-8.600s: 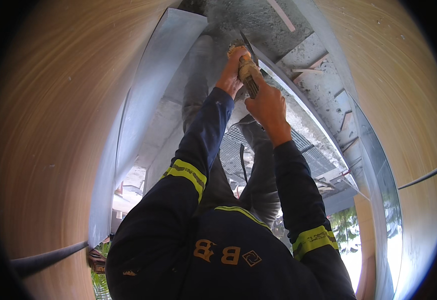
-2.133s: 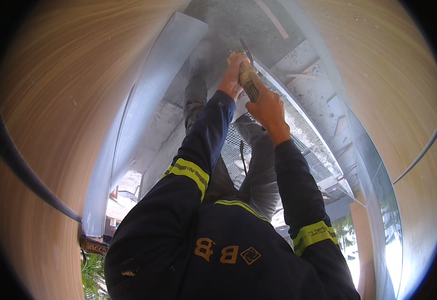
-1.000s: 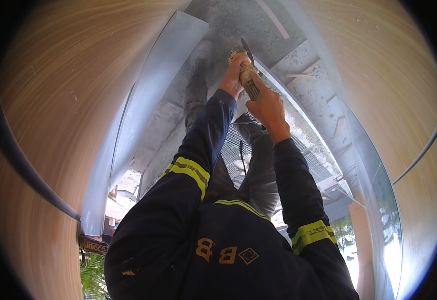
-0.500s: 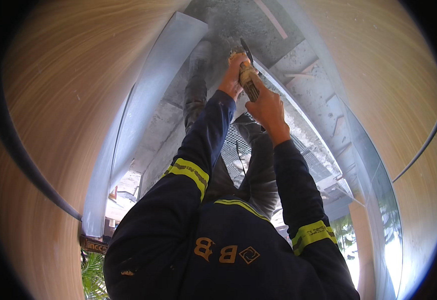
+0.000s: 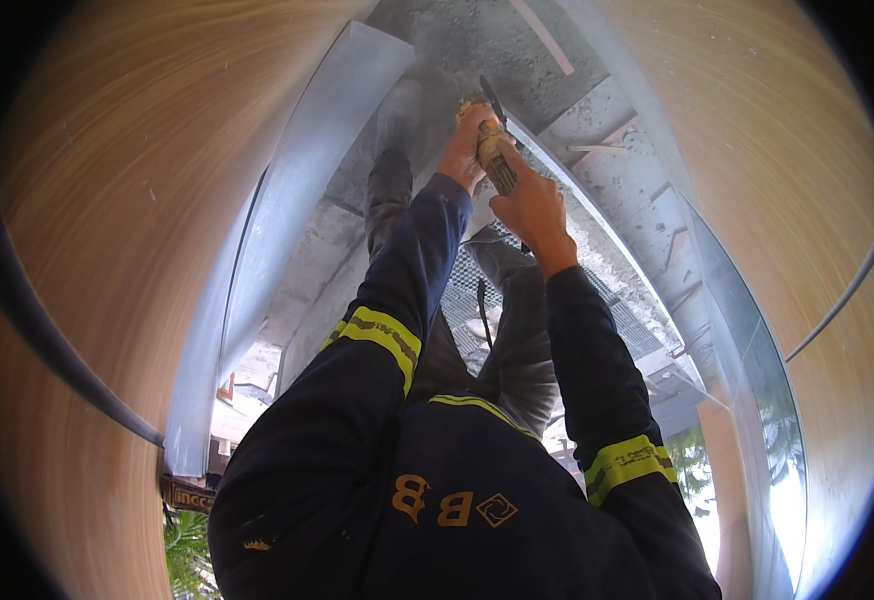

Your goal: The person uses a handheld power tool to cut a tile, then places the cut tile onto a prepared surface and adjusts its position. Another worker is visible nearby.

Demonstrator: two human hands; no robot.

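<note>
Both my hands grip a dusty angle grinder [image 5: 492, 150] with a dark disc [image 5: 494, 98] on its right side. My left hand [image 5: 464, 150] wraps round the front of the tool, near its head. My right hand [image 5: 535, 215] holds the rear body, lower and to the right. The disc is at the upper end of a long pale straight edge [image 5: 637, 290] that runs down to the right; whether they touch I cannot tell. Grey dust hangs round the tool head and over my stretched-out leg [image 5: 390, 190], blurring it.
Wood-grain panels [image 5: 127, 200] [image 5: 787, 150] curve up both sides. A grey board [image 5: 327, 140] stands at the left, a glossy pane [image 5: 767, 410] at the right. Below are rough concrete [image 5: 547, 90] with pale strips [image 5: 542, 35] and mesh [image 5: 472, 300]. Dark cables [image 5: 67, 370] cross the side panels.
The grinder and both hands have barely moved in the last second; my right hand is slightly higher. The dust haze is thicker than in the earliest frame, and the cable at the left hangs differently.
</note>
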